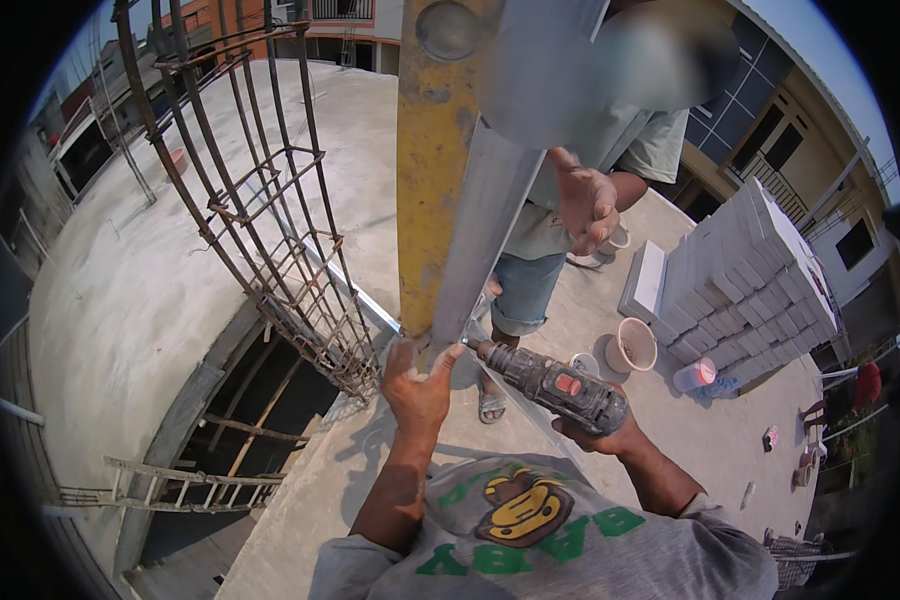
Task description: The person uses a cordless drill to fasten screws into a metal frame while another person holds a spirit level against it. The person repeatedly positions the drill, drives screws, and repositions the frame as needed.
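Note:
My right hand (610, 428) grips a black cordless drill (558, 388) from behind its body. The drill points up and left, with its chuck and tip against the lower part of a grey metal profile (480, 215). Beside the profile stands a worn yellow spirit level (432, 180), upright and side by side with it. My left hand (418, 392) is closed around the lower ends of both, its thumb beside the drill tip. Any screw there is too small to make out. Across from me, another person's open hand (587, 205) is raised beside the profile.
A tall rebar cage (260, 180) rises at the left beside a floor opening (240, 420) with a ladder (185, 485) in it. Stacked pale blocks (745, 275), a round bucket (632, 345) and a pink-lidded container (695, 375) stand at the right on the concrete.

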### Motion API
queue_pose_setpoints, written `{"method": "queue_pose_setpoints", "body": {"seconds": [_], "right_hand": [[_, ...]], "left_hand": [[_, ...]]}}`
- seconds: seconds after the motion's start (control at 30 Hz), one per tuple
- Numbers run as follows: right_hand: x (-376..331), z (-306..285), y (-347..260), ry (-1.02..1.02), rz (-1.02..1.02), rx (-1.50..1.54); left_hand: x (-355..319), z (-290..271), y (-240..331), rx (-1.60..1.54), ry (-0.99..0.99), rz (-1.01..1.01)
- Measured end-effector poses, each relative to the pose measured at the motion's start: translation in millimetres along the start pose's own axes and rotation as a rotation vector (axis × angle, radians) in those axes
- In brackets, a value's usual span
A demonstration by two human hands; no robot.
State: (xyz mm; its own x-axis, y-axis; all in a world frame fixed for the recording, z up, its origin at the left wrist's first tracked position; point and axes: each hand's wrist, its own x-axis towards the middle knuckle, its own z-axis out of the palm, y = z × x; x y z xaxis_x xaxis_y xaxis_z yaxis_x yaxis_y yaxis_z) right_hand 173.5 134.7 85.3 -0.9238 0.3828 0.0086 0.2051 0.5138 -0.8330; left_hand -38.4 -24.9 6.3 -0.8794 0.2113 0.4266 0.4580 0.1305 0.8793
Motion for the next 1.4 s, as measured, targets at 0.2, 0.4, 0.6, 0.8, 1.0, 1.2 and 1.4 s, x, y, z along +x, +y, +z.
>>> {"method": "queue_pose_setpoints", "body": {"seconds": [0.2,0.4,0.6,0.8,1.0,1.2,1.4], "right_hand": [[13.3,-21.5,9.9,-0.162,0.085,0.102],[28.8,-20.7,13.8,-0.1,-0.306,0.007],[46.4,-41.9,7.5,-0.175,-0.612,-0.509],[47.0,-34.3,19.7,-0.367,-0.307,-0.274],[37.9,-23.6,34.9,-0.322,-0.269,-0.041],[37.9,-25.8,33.5,-0.34,-0.265,-0.109],[36.1,-24.2,38.9,-0.321,-0.226,-0.06]], "left_hand": [[-2.5,2.2,4.1,-0.008,0.017,-0.034],[-1.5,4.7,7.0,-0.096,0.037,-0.089],[-4.6,8.1,0.5,-0.193,0.036,-0.149],[-5.8,5.0,5.3,-0.048,0.028,-0.114],[-5.2,7.5,9.2,-0.129,0.078,-0.117],[-7.0,6.2,5.7,-0.099,0.08,-0.07],[-4.1,5.9,4.6,-0.086,0.107,0.002]]}}
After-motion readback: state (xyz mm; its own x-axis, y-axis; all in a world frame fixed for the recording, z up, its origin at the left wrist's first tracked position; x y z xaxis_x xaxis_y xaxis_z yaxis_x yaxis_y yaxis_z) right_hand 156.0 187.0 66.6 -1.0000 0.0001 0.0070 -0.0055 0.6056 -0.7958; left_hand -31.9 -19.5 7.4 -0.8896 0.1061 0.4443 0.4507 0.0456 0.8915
